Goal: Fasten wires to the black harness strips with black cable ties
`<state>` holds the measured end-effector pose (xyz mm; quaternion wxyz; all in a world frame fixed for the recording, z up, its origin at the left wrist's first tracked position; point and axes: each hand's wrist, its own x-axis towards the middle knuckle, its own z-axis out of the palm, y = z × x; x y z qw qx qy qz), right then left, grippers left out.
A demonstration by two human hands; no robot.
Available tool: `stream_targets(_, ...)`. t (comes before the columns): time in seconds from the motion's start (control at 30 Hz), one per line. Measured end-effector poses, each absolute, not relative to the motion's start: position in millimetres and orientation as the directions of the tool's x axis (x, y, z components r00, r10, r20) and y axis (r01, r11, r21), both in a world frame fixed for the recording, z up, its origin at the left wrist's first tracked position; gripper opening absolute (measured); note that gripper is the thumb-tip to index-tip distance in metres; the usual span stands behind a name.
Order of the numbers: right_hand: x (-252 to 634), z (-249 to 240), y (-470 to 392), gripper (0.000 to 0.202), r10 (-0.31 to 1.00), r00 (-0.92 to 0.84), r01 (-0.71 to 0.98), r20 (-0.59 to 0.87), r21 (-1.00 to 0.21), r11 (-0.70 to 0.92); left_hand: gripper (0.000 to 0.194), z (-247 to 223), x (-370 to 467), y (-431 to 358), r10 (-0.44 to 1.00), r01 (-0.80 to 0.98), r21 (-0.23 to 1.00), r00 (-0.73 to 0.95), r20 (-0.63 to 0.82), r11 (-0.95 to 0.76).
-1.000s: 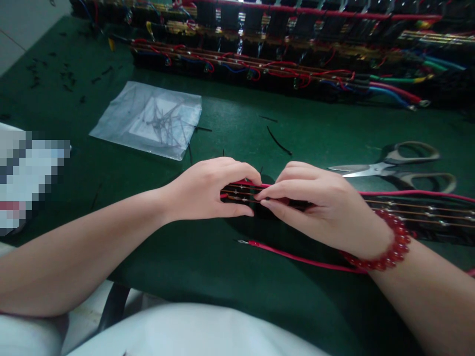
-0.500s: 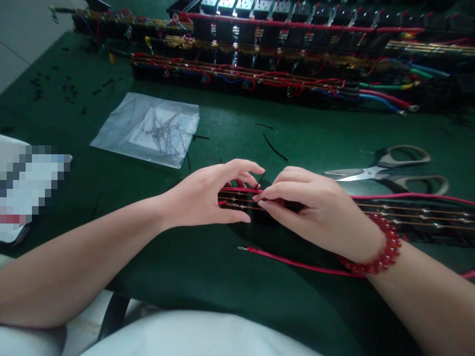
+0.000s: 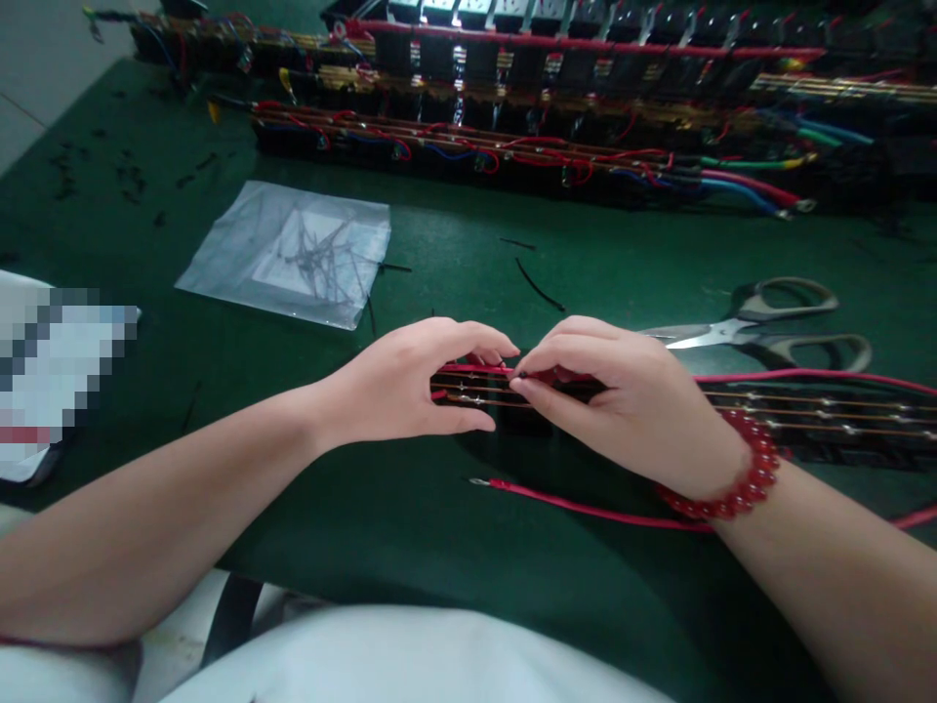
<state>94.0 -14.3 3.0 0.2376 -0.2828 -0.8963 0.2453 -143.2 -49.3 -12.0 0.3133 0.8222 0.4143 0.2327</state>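
A long black strip (image 3: pixel 782 420) with copper-coloured rods and a red wire (image 3: pixel 797 374) along its far edge lies in front of me. My left hand (image 3: pixel 421 381) is around its left end, thumb and fingers apart on either side. My right hand (image 3: pixel 622 405), with a red bead bracelet above it, pinches at the red wire near the strip's far edge. A tiny dark bit shows at its fingertips, too small to make out fully. Nearer to me lies a second red wire (image 3: pixel 571 503) with a bare metal end.
A clear bag (image 3: pixel 285 256) of thin dark ties lies back left, loose ties (image 3: pixel 540 284) beside it. Scissors (image 3: pixel 739 327) rest behind the strip at right. Wired assemblies (image 3: pixel 468 146) line the back of the green table (image 3: pixel 351 527). A partly pixelated object (image 3: pixel 44 371) is at far left.
The dark tie end that stuck up between my hands no longer shows. My right fingertips have moved slightly up, onto the red wire. The whole view has shifted a little.
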Motion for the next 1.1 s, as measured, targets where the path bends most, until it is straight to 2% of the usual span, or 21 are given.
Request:
stream_targets(0.47,94.1,1.8,-14.6,0.009,0.68,-0.676,0.45,0.284,-0.572,0.686,0.047,-13.4,-143.0,-48.3,0.822,0.535,0.696,0.552,0.142,-0.479)
stream_targets(1.1,94.3,3.1,-15.2,0.01,0.682,-0.679,0.458,0.273,-0.568,0.684,0.045,-11.9,-142.7,-46.9,0.8,0.52,0.683,0.579,0.161,-0.514)
